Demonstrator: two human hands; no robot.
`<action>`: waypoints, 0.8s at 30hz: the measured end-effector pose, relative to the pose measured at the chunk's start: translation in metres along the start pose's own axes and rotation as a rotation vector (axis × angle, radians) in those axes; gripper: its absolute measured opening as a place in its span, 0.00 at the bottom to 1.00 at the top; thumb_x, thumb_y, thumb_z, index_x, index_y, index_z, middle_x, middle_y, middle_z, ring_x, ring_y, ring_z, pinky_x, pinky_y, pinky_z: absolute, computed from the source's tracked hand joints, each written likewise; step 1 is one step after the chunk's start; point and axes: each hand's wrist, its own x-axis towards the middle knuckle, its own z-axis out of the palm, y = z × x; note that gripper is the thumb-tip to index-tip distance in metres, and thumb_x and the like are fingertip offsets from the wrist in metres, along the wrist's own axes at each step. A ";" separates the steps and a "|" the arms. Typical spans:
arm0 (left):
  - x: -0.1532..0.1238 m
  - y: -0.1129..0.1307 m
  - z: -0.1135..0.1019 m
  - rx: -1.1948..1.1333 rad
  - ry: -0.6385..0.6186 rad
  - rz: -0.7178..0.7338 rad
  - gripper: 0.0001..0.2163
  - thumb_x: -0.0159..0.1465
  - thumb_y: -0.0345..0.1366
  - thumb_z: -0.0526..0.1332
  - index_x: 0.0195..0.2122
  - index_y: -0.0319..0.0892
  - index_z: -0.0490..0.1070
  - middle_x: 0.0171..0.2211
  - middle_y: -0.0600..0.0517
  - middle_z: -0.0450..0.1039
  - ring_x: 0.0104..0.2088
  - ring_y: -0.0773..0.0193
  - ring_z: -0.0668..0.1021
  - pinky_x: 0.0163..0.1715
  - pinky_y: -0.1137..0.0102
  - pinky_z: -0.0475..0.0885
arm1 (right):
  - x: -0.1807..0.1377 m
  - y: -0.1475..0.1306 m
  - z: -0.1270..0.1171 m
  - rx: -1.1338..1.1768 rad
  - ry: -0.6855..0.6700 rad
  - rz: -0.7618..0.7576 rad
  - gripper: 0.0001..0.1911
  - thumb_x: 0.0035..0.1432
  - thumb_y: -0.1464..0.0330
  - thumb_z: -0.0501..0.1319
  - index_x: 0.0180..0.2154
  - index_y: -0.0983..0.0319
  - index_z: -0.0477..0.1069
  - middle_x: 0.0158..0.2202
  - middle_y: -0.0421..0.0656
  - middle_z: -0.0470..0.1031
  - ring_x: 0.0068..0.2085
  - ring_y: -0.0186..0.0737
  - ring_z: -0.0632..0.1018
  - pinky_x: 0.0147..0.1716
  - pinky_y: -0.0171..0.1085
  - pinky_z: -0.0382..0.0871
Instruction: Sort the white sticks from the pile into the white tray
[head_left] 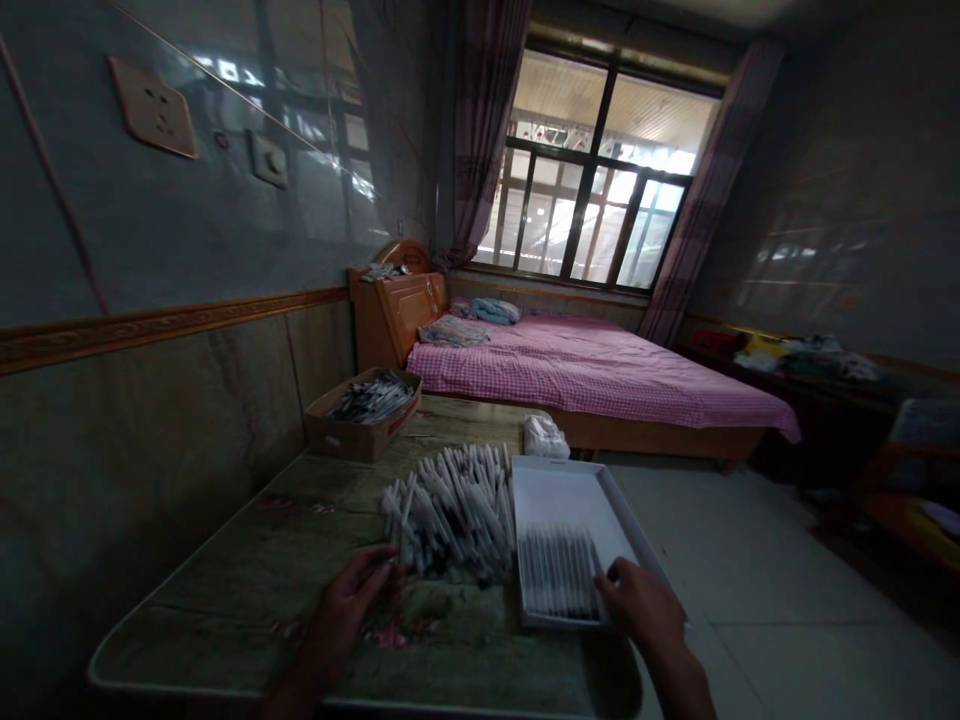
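A heap of whitish, slender pens (457, 510) lies in the middle of the table. At its near left edge is my left hand (356, 595), with thumb and fingers pinched together; a small pale spot shows at the tips, too blurred to name. To the right of the heap, a shallow white tray (559, 490) holds a neat row of pens (556, 570) side by side in its near half. My right hand (645, 605) reaches over the tray's right wall, its closed fingers at the right end of that row. What those fingers grip is hidden.
An open cardboard box (352, 435) full of thin dark and silvery sticks stands at the table's back left. A white plastic-wrapped bundle (545, 437) sits behind the tray. Beyond the table (247, 600) is a bed (585, 370) with a pink checked cover.
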 end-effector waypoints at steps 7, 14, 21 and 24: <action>-0.006 0.006 0.003 0.026 -0.020 0.044 0.21 0.45 0.48 0.73 0.37 0.42 0.77 0.29 0.50 0.82 0.32 0.56 0.82 0.34 0.66 0.78 | -0.001 -0.001 0.000 0.016 -0.066 -0.039 0.20 0.65 0.59 0.48 0.40 0.58 0.77 0.41 0.49 0.82 0.43 0.51 0.81 0.35 0.41 0.67; -0.004 -0.002 0.001 -0.020 -0.017 0.080 0.20 0.48 0.47 0.71 0.37 0.41 0.76 0.28 0.50 0.81 0.29 0.58 0.81 0.32 0.66 0.77 | 0.001 0.005 0.000 0.019 -0.074 -0.049 0.20 0.65 0.58 0.48 0.39 0.57 0.77 0.40 0.49 0.82 0.42 0.51 0.82 0.35 0.41 0.67; 0.002 -0.013 0.002 -0.047 0.091 0.152 0.17 0.49 0.46 0.69 0.36 0.41 0.75 0.28 0.51 0.80 0.28 0.58 0.81 0.28 0.68 0.75 | -0.022 -0.053 -0.003 0.153 0.090 -0.188 0.17 0.65 0.60 0.48 0.44 0.54 0.74 0.42 0.45 0.81 0.40 0.45 0.81 0.29 0.35 0.65; 0.002 -0.014 0.002 -0.027 0.131 0.171 0.15 0.49 0.45 0.69 0.34 0.41 0.76 0.28 0.51 0.80 0.28 0.58 0.81 0.27 0.68 0.74 | -0.040 -0.107 0.004 0.246 0.075 -0.379 0.13 0.65 0.64 0.51 0.43 0.53 0.74 0.42 0.40 0.81 0.39 0.39 0.81 0.31 0.32 0.65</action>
